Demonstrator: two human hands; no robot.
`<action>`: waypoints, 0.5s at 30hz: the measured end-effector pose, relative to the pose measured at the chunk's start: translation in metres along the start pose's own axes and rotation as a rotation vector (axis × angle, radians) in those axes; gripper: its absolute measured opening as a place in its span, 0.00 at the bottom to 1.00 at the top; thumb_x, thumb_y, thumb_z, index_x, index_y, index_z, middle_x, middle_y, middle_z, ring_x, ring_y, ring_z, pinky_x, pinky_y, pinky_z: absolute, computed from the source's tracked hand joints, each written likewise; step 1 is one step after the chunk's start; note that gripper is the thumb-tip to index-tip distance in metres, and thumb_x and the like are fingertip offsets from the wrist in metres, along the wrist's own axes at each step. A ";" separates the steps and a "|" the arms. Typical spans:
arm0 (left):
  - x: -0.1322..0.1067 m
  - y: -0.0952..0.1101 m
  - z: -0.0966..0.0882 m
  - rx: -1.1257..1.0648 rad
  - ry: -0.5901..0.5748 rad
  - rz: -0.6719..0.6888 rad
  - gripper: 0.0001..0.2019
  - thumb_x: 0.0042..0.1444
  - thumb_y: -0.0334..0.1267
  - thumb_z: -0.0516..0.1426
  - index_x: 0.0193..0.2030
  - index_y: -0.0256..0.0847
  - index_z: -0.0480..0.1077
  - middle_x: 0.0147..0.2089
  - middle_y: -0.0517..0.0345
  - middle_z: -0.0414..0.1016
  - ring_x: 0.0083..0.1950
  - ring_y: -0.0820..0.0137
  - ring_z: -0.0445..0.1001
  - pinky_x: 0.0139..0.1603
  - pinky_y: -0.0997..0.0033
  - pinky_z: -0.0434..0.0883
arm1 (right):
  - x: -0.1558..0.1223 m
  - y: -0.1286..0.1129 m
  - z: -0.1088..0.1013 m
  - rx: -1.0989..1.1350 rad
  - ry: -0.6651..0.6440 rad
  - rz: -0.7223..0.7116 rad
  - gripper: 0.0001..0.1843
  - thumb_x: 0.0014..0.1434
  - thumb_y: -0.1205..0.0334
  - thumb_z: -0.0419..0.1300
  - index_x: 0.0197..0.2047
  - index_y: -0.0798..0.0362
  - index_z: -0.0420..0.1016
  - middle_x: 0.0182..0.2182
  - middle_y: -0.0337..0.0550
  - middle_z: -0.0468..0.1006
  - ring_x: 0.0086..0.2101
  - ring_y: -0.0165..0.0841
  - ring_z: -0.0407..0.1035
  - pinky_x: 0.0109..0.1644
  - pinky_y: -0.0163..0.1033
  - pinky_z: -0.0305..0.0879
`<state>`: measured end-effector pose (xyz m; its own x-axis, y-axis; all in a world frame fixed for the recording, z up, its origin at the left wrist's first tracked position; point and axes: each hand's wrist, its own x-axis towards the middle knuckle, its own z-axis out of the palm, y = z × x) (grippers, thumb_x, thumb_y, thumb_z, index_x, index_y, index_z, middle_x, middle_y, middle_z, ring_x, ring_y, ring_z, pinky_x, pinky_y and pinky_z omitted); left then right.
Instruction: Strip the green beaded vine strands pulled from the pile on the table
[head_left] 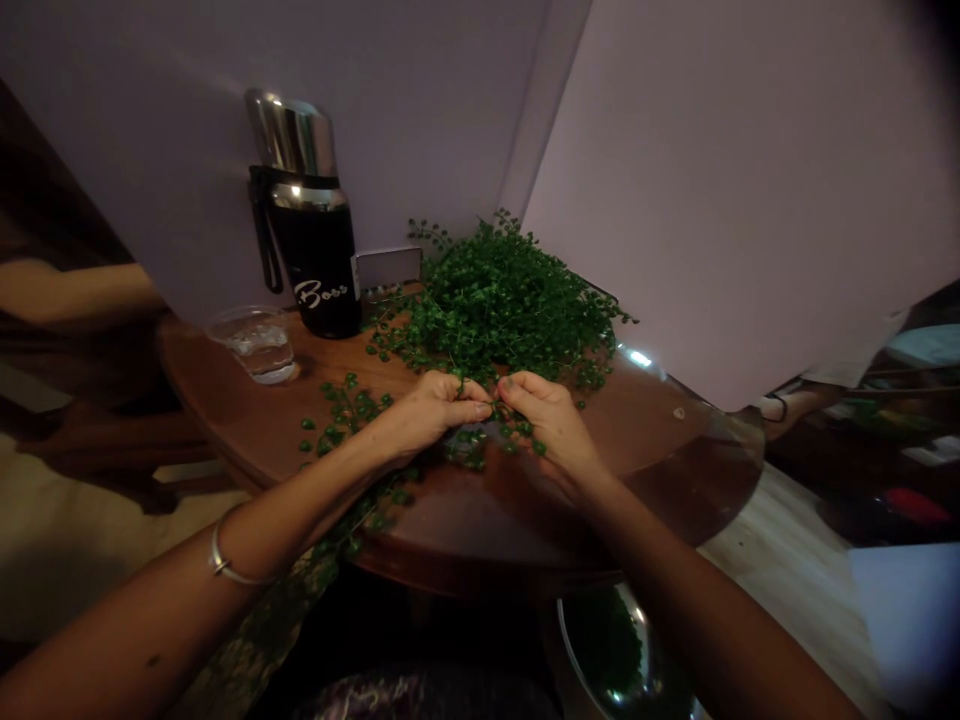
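My left hand (439,415) and my right hand (547,420) are close together over the round wooden table (420,525), fingers pinched on a thin green leafy sprig (474,447). Small round leaves hang below and between the fingertips. Just beyond the hands lies a large heap of the same leafy greens (510,290). Looser sprigs (341,420) lie beside and under my left forearm, some reaching over the table's near edge. Down by my lap, a shiny metal bowl (576,640) holds green leaves and is partly hidden by my right forearm.
A black flask (311,240) with a steel lid and a clear plastic cup (266,350) of water stand at the back left. The wall (450,110) rises directly behind the table. Another person's arm (79,292) shows at the far left, near a wooden chair (142,460).
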<state>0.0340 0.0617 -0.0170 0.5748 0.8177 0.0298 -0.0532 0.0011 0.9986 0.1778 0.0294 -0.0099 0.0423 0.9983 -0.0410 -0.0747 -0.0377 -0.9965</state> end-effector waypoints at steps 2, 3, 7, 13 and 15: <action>-0.003 0.002 0.000 0.014 -0.006 -0.011 0.07 0.42 0.37 0.59 0.25 0.33 0.71 0.21 0.63 0.64 0.23 0.78 0.58 0.26 0.76 0.54 | 0.005 -0.002 -0.009 0.048 0.031 -0.005 0.12 0.45 0.58 0.62 0.23 0.55 0.64 0.17 0.33 0.61 0.16 0.20 0.50 0.14 0.27 0.41; -0.005 0.003 0.000 0.027 -0.020 -0.023 0.07 0.41 0.37 0.59 0.24 0.33 0.70 0.20 0.63 0.63 0.23 0.79 0.57 0.26 0.76 0.53 | 0.009 -0.004 -0.016 0.100 0.062 -0.011 0.11 0.44 0.60 0.62 0.23 0.56 0.64 0.17 0.32 0.60 0.15 0.19 0.49 0.14 0.26 0.40; -0.009 0.005 -0.001 0.065 -0.004 -0.046 0.08 0.39 0.37 0.60 0.22 0.33 0.69 0.19 0.64 0.62 0.22 0.79 0.56 0.24 0.76 0.51 | 0.023 -0.010 -0.047 0.316 0.155 -0.032 0.13 0.42 0.63 0.64 0.24 0.56 0.62 0.18 0.31 0.58 0.15 0.16 0.46 0.14 0.23 0.35; -0.002 0.002 -0.001 0.161 0.012 -0.020 0.09 0.43 0.38 0.58 0.21 0.33 0.67 0.17 0.66 0.57 0.20 0.80 0.52 0.23 0.76 0.49 | 0.015 -0.004 -0.039 0.130 -0.082 0.080 0.11 0.46 0.60 0.62 0.31 0.57 0.69 0.26 0.39 0.67 0.17 0.18 0.53 0.14 0.24 0.36; -0.002 0.001 -0.002 0.180 0.000 -0.021 0.09 0.44 0.38 0.57 0.21 0.33 0.66 0.17 0.66 0.57 0.21 0.80 0.53 0.23 0.76 0.49 | 0.011 -0.002 -0.032 0.039 -0.140 0.110 0.16 0.48 0.52 0.61 0.30 0.57 0.69 0.25 0.38 0.66 0.16 0.18 0.51 0.14 0.24 0.35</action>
<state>0.0311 0.0607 -0.0164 0.5745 0.8185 0.0093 0.1060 -0.0856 0.9907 0.2107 0.0391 -0.0109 -0.1068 0.9849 -0.1359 -0.1096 -0.1475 -0.9830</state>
